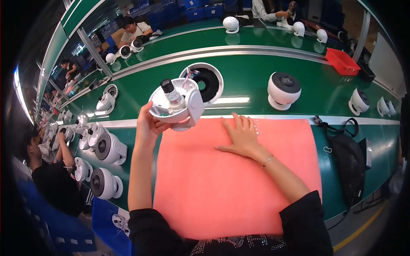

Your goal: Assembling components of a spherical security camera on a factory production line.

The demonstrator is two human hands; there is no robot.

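My left hand (147, 123) grips a white, round fan housing (164, 115) above the far left corner of the pink mat (222, 192). The housing is open at the top, and a motor (174, 99) with a black shaft end stands in it. Right behind it is a white ring-shaped cover (219, 80), dark inside, with thin wires between the two. My right hand (241, 135) has its fingers spread at the mat's far edge, palm down. Small shiny pieces (256, 127) lie beside its fingers, too small to name.
A finished-looking white fan (284, 91) stands beyond the mat, another (358, 102) farther right. Several more fans (110, 148) crowd the left, near a co-worker (55, 170). On the right lie a black bag (348, 162) and, farther back, a red bin (341, 62). A metal rail (128, 123) crosses the bench.
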